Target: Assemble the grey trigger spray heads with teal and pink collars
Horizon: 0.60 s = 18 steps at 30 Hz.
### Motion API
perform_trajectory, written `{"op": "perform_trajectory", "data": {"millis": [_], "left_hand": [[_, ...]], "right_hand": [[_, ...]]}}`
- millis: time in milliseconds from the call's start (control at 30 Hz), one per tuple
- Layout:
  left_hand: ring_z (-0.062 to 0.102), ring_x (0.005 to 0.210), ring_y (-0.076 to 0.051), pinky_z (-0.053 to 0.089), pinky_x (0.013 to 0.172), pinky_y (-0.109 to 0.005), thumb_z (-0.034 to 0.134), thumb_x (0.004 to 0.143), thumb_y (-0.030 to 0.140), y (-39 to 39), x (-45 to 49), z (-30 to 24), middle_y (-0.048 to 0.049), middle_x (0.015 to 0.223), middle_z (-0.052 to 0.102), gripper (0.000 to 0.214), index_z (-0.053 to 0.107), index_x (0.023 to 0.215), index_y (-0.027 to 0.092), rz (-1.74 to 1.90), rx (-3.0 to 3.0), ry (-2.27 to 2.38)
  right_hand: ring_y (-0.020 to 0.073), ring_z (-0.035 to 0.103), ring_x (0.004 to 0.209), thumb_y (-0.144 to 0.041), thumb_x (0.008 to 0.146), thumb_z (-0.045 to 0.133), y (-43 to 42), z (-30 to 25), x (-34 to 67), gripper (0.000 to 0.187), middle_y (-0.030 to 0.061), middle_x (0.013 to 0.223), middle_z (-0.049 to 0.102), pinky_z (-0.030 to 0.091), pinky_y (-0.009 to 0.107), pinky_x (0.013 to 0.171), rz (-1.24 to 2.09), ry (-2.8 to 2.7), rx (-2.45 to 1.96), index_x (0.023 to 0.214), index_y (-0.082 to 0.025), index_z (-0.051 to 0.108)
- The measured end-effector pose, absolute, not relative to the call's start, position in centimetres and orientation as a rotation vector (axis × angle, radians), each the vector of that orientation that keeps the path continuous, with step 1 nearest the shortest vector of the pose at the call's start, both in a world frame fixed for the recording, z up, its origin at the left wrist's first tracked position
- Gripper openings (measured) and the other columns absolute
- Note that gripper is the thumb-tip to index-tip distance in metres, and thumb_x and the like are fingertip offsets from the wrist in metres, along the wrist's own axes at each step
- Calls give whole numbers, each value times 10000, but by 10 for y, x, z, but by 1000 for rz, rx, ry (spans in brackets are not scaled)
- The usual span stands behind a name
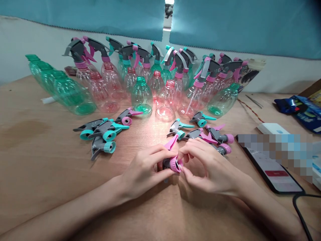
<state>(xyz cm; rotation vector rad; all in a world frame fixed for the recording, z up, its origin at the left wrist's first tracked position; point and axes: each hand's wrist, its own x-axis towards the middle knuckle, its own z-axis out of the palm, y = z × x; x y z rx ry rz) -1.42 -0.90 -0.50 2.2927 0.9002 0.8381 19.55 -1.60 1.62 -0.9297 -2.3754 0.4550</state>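
Note:
Between the thumb and fingers of my left hand (144, 169) is a trigger spray head (174, 164), grey with a pink collar and pink trigger. Its collar opening faces right. My right hand (212, 167) is closed in a pinch at that opening, where something small and whitish shows; the fingers partly hide it. Just beyond my right hand lie several loose spray heads, among them one with a turquoise collar (178, 129) and one with a pink collar (220, 135). Another group of spray heads (102, 132), mostly turquoise-trimmed, rests beyond my left hand.
Along the back stand several clear pink bottles (165, 103) and green bottles (141, 97), many topped with spray heads. Tilted green bottles (72, 92) line the left. To the right are a phone (271, 167), a black cable (297, 204), a white box (273, 128) and blue packets (304, 110).

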Motion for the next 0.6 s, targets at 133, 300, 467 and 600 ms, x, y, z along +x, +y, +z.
{"op": "perform_trajectory", "data": {"millis": [133,300,467,600], "left_hand": [[488,576,-82,409,552,-195,663,803,159,-8,-15,-6,-20,860,622,241,652,1044,171,827,2280,887],[449,550,-71,388,532,-188,667,805,167,-7,-15,-8,-14,862,606,253,650,1057,175,800,2272,877],[433,549,-74,377,537,-191,655,814,199,-6,-12,-8,-3,822,579,234,659,1047,178,748,2263,909],[447,571,-79,372,535,-188,627,818,166,-5,-12,-7,1,819,558,240,655,1056,183,732,2255,901]], "right_hand": [[144,487,691,-137,726,590,-16,16,196,159,-17,735,526,350,299,707,421,-2387,-940,840,-195,494],[138,479,680,-136,743,581,-14,11,196,135,-23,705,514,337,294,700,360,-2390,-922,858,-182,528],[136,486,656,-223,795,605,-12,5,195,78,-25,681,541,325,283,660,339,-2356,-878,856,-193,566],[137,501,653,-194,806,586,-12,7,194,66,-20,679,562,341,283,664,320,-2341,-889,871,-194,588]]}}
